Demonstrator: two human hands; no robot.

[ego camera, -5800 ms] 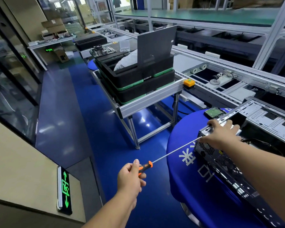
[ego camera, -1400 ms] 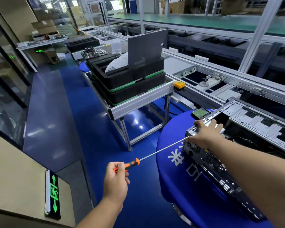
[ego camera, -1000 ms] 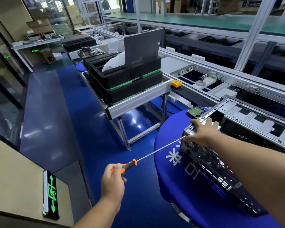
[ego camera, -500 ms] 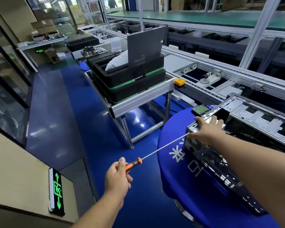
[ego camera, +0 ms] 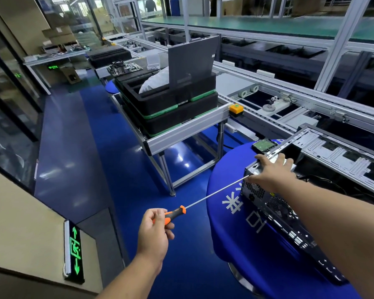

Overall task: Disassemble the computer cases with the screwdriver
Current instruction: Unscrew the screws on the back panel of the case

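An open computer case (ego camera: 274, 209) lies on a round table with a blue cloth (ego camera: 235, 234), its rear panel facing me. My left hand (ego camera: 154, 230) grips the orange-and-black handle of a long screwdriver (ego camera: 214, 192). Its thin shaft runs up and right to the case's top rear corner. My right hand (ego camera: 272, 174) rests on that corner, its fingers spread over the top edge and its thumb by the screwdriver tip. The tip itself is hidden by that hand.
A hard drive (ego camera: 263, 145) lies on the blue cloth behind the case. To the left stands an aluminium-frame stand (ego camera: 181, 134) carrying stacked black trays (ego camera: 171, 108) and an upright grey panel (ego camera: 191, 61). A conveyor line (ego camera: 289, 98) runs behind. Blue floor lies between me and the stand.
My left hand has turned a little on the screwdriver handle. The right hand stays on the case corner and the shaft keeps its line; the view shifts slightly.
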